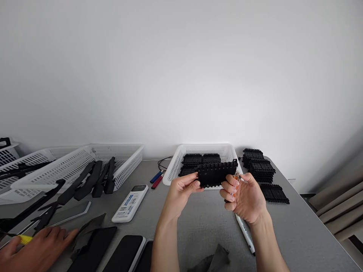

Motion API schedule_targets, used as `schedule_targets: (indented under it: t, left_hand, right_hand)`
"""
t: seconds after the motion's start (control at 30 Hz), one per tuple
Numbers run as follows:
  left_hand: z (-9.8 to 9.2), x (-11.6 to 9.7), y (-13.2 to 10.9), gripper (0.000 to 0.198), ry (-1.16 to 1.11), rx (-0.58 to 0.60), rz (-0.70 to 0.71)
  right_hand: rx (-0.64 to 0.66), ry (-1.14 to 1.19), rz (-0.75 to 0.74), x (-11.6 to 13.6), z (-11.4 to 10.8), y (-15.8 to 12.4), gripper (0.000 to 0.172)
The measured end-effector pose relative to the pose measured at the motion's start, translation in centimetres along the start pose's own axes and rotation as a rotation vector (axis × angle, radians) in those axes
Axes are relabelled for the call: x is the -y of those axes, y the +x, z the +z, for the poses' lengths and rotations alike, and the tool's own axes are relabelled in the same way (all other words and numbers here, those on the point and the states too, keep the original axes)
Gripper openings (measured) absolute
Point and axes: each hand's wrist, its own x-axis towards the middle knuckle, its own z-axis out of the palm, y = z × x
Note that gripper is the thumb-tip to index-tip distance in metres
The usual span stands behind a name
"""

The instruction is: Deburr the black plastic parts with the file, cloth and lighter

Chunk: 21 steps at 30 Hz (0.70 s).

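Nearest us, a grey scrap (212, 260) lies on the table (198, 226) in front of the small basket (172, 164), which is white. To the basket's front left are phones (123, 253) and another person's hand (42, 247); to its front right lies a marker (244, 232).

Our hands are raised before the basket's front rim. Our left hand (183, 192) pinches the left end of a black panel (212, 176) between thumb and fingers, holding it up. Our right hand (248, 200) has its fingers wrapped around an orange lighter (236, 177) at the panel's right end; we cannot tell whether it also grips the panel.

Left of the basket lies a power bank (130, 204); right of it stand stacked panels (259, 172). Behind it rises the wall (198, 75).
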Motion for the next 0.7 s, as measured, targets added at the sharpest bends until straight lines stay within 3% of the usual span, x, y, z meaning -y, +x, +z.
schedule_targets:
  t: [0.2,0.43,0.7]
  left_hand:
    - [0.4,0.3,0.1,0.045,0.008,0.000,-0.001]
    - [1.2,0.6,0.1,0.028,0.051,0.086,0.036]
    - [2.1,0.4,-0.2,0.018,0.171,0.084,0.079]
  right_hand:
    - [0.002,-0.016,0.028,-0.3,0.0,0.3,0.029]
    - [0.053,-0.027,0.128,-2.0,0.2,1.3,0.031]
    - [0.077,-0.062,0.208,-3.8,0.6,2.3,0.028]
